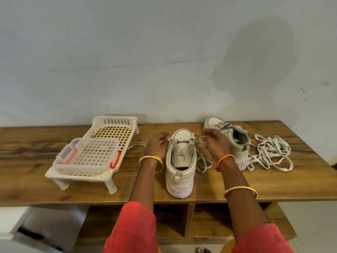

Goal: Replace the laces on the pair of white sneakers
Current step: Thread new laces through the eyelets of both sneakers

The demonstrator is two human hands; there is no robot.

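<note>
A home (plain painted wall (164, 52)), with a wooden shoe cabinet (273, 189).

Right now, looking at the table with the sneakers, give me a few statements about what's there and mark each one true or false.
1. The nearer sneaker stands with its heel toward the person. True.
2. A pile of loose laces lies left of the white rack. False: it lies at the right, beside the farther sneaker.
3. A clear lidded box with red latches sits on the white slotted rack. True.
4. The right hand rests flat on the wooden table. False: it pinches a lace at the nearer sneaker's front.
5. The left hand is inside the clear box. False: it is at the nearer sneaker's left side.
</note>
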